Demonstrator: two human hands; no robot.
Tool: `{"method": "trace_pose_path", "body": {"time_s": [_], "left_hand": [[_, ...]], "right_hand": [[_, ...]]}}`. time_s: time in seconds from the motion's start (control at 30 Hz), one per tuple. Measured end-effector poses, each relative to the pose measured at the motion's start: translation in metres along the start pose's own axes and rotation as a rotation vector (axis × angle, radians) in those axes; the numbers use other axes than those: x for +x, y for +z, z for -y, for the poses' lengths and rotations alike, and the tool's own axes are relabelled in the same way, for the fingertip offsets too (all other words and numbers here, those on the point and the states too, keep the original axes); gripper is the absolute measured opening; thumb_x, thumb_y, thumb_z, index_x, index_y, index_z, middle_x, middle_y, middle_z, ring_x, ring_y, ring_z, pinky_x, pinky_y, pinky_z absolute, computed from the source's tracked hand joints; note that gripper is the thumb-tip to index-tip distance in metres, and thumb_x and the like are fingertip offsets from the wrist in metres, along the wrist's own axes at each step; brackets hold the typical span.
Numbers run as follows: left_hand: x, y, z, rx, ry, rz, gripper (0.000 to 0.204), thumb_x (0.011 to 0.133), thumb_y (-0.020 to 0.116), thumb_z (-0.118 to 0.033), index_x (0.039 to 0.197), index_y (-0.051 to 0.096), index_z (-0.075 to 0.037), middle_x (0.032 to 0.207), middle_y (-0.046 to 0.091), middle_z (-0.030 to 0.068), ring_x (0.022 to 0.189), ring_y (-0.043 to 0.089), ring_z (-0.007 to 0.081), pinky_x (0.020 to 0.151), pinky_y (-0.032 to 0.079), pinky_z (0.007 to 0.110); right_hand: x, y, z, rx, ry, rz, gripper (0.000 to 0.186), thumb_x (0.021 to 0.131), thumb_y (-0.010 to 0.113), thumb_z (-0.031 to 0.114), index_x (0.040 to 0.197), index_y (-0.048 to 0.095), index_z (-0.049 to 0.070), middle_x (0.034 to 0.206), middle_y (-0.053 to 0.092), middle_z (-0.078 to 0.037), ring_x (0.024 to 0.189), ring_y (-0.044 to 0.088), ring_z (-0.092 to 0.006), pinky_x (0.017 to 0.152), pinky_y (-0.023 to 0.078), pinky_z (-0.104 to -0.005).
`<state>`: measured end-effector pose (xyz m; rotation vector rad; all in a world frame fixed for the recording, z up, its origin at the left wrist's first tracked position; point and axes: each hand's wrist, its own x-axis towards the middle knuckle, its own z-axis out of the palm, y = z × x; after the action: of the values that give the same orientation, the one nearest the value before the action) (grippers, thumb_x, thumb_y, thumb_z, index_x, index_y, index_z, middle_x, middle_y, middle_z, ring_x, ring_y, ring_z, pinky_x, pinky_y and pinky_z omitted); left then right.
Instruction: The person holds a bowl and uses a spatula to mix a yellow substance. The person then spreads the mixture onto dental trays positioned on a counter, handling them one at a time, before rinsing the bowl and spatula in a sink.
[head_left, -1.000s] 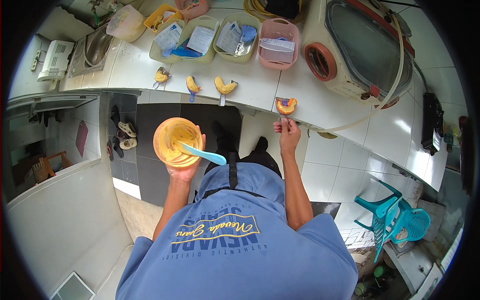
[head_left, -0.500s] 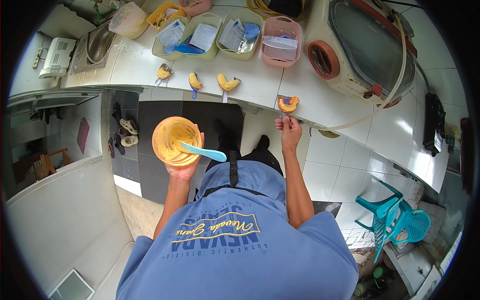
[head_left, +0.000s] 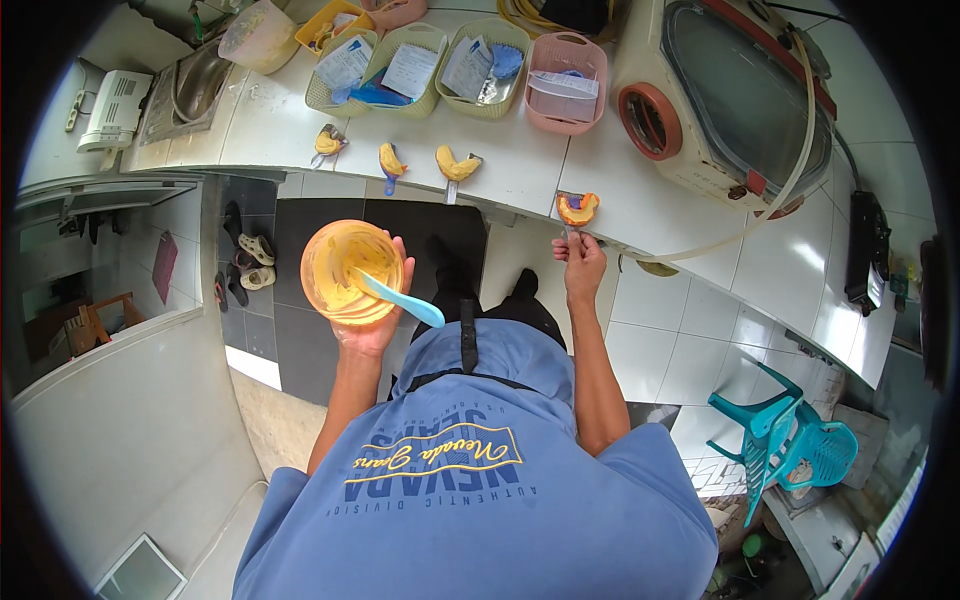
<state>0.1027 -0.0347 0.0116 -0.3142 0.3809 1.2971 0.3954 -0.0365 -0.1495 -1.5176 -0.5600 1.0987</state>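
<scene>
My left hand (head_left: 366, 338) is wrapped round a rubber mixing bowl (head_left: 322, 240), orange and tipped toward me. Yellow paste (head_left: 352, 275) coats its inside, and a light blue spatula (head_left: 408, 301) leans in it with the handle over the rim. At the counter's front edge, my right hand (head_left: 582, 265) pinches the handle of a dental impression tray (head_left: 577, 208), which has an orange-yellow, horseshoe-shaped filling. Further left along the counter lie three more filled trays: one with a metal handle (head_left: 457, 165), one with a purple handle (head_left: 391, 165) and one at the far left (head_left: 328, 143).
Green baskets (head_left: 415, 108) and a pink basket (head_left: 565, 118), holding papers and packets, line the counter's back. A bulky cabinet with a window (head_left: 745, 95) and a hose stand at right. A sink (head_left: 190, 90) is far left. Teal plastic chairs (head_left: 775, 430) are on the floor at right.
The mixing bowl has tilted further toward me and risen slightly, and the spatula has shifted a little with it. My right hand stays on the tray's handle.
</scene>
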Motion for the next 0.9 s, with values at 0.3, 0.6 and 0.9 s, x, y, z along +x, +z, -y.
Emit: {"method": "trace_pose_path", "body": {"time_s": [0.3, 0.6, 0.9], "left_hand": [[0.001, -0.002, -0.003, -0.035, -0.016, -0.013, 0.059, 0.087, 0.061, -0.047, 0.132, 0.052, -0.011, 0.134, 0.052, 0.0153, 0.131, 0.043, 0.0333, 0.113, 0.031, 0.051], [0.001, -0.004, 0.0, -0.033, -0.033, -0.037, 0.057, 0.086, 0.061, -0.047, 0.131, 0.053, -0.011, 0.133, 0.053, 0.0148, 0.13, 0.044, 0.0332, 0.112, 0.033, 0.05], [0.003, -0.003, 0.001, -0.009, -0.023, -0.086, 0.058, 0.086, 0.062, -0.046, 0.131, 0.053, -0.012, 0.133, 0.053, 0.0142, 0.13, 0.044, 0.0329, 0.112, 0.033, 0.049]], "right_hand": [[-0.002, -0.004, 0.006, 0.006, -0.012, 0.019, 0.026, 0.098, 0.053, 0.019, 0.092, 0.062, -0.004, 0.079, 0.068, -0.011, 0.064, 0.061, -0.0117, 0.063, 0.052, -0.0255], [-0.006, 0.001, 0.013, -0.044, -0.092, -0.005, 0.029, 0.098, 0.054, 0.021, 0.091, 0.062, -0.005, 0.077, 0.07, -0.011, 0.063, 0.063, -0.0122, 0.06, 0.053, -0.026], [-0.011, 0.0, 0.021, -0.554, -0.413, -0.175, 0.02, 0.096, 0.055, 0.015, 0.094, 0.066, -0.002, 0.077, 0.071, -0.012, 0.07, 0.071, -0.021, 0.066, 0.055, -0.0306]]}}
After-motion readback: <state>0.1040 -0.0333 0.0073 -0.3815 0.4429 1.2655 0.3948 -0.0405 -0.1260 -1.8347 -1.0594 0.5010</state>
